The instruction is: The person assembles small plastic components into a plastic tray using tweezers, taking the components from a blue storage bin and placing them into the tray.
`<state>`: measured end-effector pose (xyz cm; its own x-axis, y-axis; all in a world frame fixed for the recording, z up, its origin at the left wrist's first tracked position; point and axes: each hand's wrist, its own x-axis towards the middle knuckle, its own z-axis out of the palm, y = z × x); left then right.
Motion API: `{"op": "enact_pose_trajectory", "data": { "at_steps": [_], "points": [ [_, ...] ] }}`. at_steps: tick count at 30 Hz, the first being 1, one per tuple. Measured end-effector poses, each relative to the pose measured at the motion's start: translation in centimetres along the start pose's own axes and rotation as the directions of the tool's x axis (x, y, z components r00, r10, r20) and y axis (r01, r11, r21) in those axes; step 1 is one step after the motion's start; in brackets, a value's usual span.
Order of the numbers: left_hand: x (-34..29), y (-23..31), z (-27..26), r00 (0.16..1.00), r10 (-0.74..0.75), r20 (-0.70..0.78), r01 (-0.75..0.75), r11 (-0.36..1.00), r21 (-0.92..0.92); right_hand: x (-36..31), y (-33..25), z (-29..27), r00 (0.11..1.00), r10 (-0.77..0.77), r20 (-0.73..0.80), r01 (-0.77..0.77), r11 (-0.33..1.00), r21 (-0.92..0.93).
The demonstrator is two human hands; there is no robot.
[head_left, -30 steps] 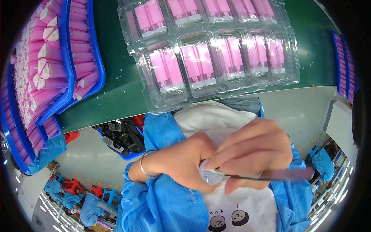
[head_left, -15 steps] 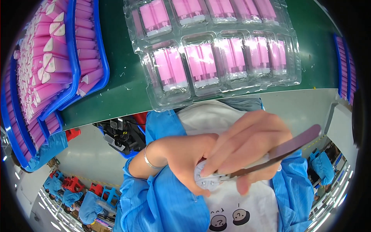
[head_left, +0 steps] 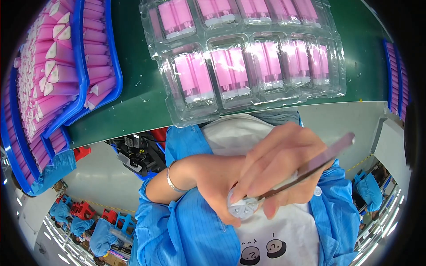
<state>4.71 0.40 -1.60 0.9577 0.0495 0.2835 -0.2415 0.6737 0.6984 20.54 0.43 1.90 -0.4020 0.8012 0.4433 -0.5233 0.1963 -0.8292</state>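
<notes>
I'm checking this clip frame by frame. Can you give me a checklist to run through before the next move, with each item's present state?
1. Left hand gripping the round whitish part: ok.
2. Right hand gripping the slim metal tool: ok.
3. Tool tip touching the part: cannot tell; the fingers crowd that spot.
4. Near row of the clear plastic tray filled: ok, pink pieces in all five visible pockets.
5. Whole tray in view: not ok, the picture's top edge cuts it off.
6. Tray clear of the nearest blue bin: ok, green tabletop shows between them.
</notes>
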Motion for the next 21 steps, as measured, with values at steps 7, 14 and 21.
{"op": "enact_pose_trajectory", "data": {
  "at_steps": [7,14,21],
  "points": [
    [0.1,-1.6,0.5,0.99,0.014,-0.141,-0.029,0.994,-0.103,0.3,-0.3,0.6,0.985,-0.148,0.09,0.166,0.954,-0.249],
    [-1.2,0.3,0.4,0.954,-0.218,-0.208,0.192,0.972,-0.136,0.9,-1.7,-0.3,0.959,-0.028,0.284,0.158,0.881,-0.446],
    [-1.2,1.6,1.2,0.928,-0.113,-0.355,0.107,0.994,-0.036,-2.1,-1.8,1.1,0.99,0.093,-0.106,-0.102,0.992,-0.074]
  ]
}}
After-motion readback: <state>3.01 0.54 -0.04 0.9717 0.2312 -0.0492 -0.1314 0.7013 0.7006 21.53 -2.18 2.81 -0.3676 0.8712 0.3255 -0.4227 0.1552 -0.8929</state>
